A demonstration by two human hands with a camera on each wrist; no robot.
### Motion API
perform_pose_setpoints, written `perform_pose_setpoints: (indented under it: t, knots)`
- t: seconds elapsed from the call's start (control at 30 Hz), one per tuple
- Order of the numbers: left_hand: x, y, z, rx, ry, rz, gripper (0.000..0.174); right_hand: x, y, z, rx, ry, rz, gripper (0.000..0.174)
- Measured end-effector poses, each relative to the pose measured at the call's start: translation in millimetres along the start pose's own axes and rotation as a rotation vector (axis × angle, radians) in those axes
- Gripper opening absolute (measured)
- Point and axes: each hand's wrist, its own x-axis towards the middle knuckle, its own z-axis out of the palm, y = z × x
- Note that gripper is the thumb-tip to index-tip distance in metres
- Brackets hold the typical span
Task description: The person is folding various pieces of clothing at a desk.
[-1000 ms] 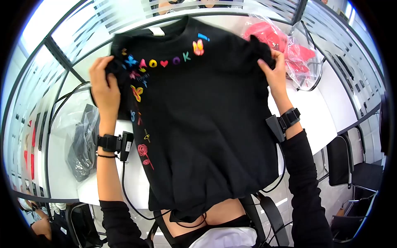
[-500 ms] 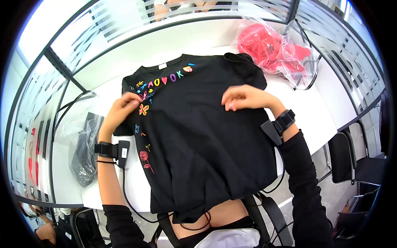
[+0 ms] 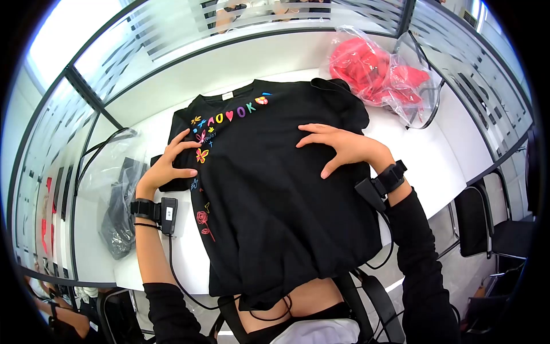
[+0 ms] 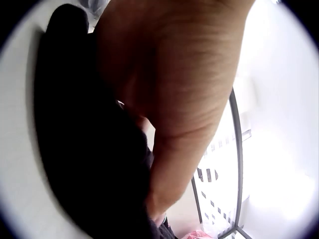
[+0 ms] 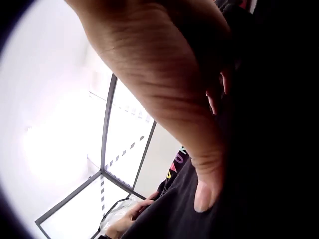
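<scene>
A black T-shirt [image 3: 269, 178] lies spread over the white table, its collar away from me and its hem hanging over the near edge. Colourful letters, a heart, butterflies and a red rose decorate its neckline and left side. My left hand [image 3: 165, 167] rests on the left side by the butterfly prints, fingers spread. On the right of the chest, my right hand [image 3: 349, 149] touches the fabric, fingers apart and thumb toward me. The right wrist view shows the right thumb [image 5: 207, 186] extended against the black cloth. In the left wrist view, dark fabric [image 4: 89, 139] lies beside the hand.
Red items in a clear plastic bag [image 3: 378, 71] stand at the back right. Another clear bag [image 3: 120, 206] with dark contents lies on the left. Glass partitions [image 3: 189, 34] surround the white table [image 3: 435, 166]. Cables run from both wrist cameras, and a black chair [image 3: 472, 229] stands at right.
The shirt's shoulders, held up by both hands, have come down flat onto the table. Both hands have let go and moved inward and nearer, their fingers now spread on the cloth.
</scene>
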Motion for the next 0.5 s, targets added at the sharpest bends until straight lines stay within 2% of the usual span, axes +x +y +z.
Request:
perform_pose_setpoints:
  t: [0.17,0.27,0.4,0.5]
  knots:
    - [3,-8,2,-0.008,0.132,0.027,0.049,7,0,2,0.045,-0.002,0.145,0.072]
    - [8,-17,7,0.002,0.253,0.066,0.043,11,13,4,0.089,0.071,0.124,0.071]
    - [17,-40,10,0.014,0.409,0.087,0.044,25,29,4,0.105,0.153,0.112,0.062]
    - [18,-48,11,-0.025,0.45,0.117,0.043,32,38,3,0.113,0.195,0.099,0.056]
